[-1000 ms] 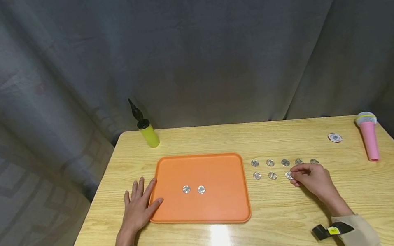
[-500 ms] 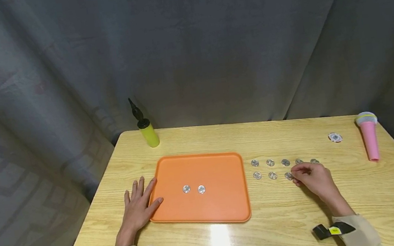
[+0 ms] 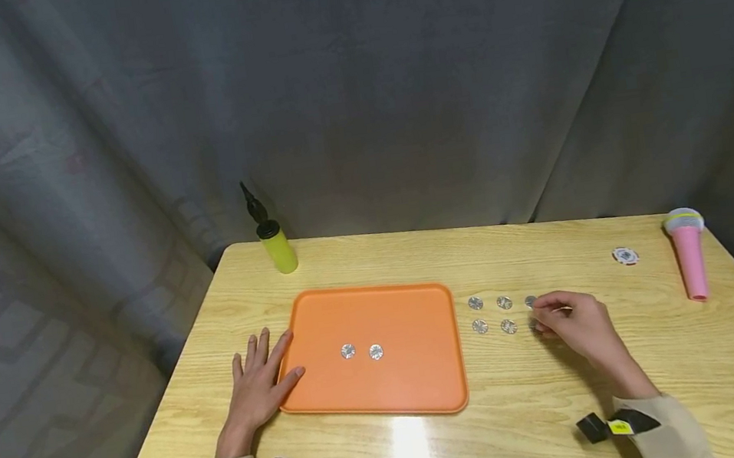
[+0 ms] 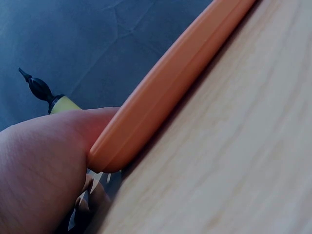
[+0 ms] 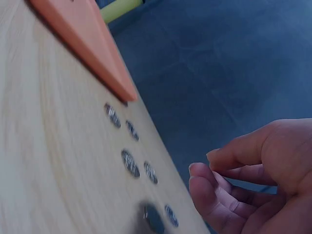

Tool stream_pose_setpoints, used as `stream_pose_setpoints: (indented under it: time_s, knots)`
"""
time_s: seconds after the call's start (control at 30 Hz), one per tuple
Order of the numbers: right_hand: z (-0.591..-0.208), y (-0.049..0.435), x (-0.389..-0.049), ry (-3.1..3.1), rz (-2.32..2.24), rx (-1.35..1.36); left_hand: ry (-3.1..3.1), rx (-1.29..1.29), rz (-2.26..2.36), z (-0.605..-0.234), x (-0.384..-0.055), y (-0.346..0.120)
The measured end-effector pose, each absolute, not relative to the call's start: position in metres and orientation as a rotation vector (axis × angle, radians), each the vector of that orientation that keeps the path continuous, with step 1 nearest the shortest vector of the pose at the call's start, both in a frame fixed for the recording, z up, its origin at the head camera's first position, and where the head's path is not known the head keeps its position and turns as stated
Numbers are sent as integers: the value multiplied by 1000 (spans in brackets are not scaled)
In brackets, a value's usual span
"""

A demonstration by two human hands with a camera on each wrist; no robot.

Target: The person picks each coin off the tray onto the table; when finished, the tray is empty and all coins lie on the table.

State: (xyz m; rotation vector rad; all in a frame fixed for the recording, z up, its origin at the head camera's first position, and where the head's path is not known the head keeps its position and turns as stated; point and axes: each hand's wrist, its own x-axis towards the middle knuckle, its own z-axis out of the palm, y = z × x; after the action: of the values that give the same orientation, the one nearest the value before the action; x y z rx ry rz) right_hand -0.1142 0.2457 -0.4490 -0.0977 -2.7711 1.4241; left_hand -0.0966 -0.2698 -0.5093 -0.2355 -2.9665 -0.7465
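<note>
An orange tray (image 3: 422,384) lies on the table with two silver coin-like discs (image 3: 361,351) on it. My left hand (image 3: 255,387) rests with spread fingers at the tray's left rim, the thumb lying over it; the left wrist view has the rim (image 4: 165,92) close against that hand. Several more silver discs (image 3: 480,326) stand in two rows right of the tray. Over the rows' right part is my right hand (image 3: 578,325), thumb and fingers loosely bent. In the right wrist view nothing shows between its fingertips, and a disc (image 5: 155,218) lies beneath in shadow.
A yellow-green hand pump (image 3: 279,250) with a black nozzle stands at the back left. At the back right are a white patterned poker chip (image 3: 625,255) and a pink toy microphone (image 3: 689,256). A dark curtain (image 3: 351,107) hangs behind the table.
My right hand has come off the third disc of the front row and risen slightly up and to the left, now covering the row's right-end discs. My left hand has stayed put.
</note>
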Motion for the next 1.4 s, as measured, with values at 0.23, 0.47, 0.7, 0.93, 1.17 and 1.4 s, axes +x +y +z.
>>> stream_pose_setpoints:
  time_s: [0.23, 0.47, 0.7, 0.93, 1.17, 1.4]
  knots:
    - [-443, 227, -118, -2759, 1483, -18, -2989, -230, -728, -509, -99, -270]
    - [-443, 205, -121, -2771, 1540, 36, -3031, -213, -733, -509, -99, -270]
    - [-442, 184, -124, -2773, 1583, 125, -3032, -210, -738, -510, -98, -270]
    - [-442, 161, -128, -2776, 1631, 173, -3012, -221, -721, -509, -98, -269]
    - [-445, 136, -130, -2786, 1667, 215, -3007, -222, -726, -510, -97, -270]
    - [-449, 112, -133, -2772, 1681, 281, -3008, -220, -739, -507, -96, -270]
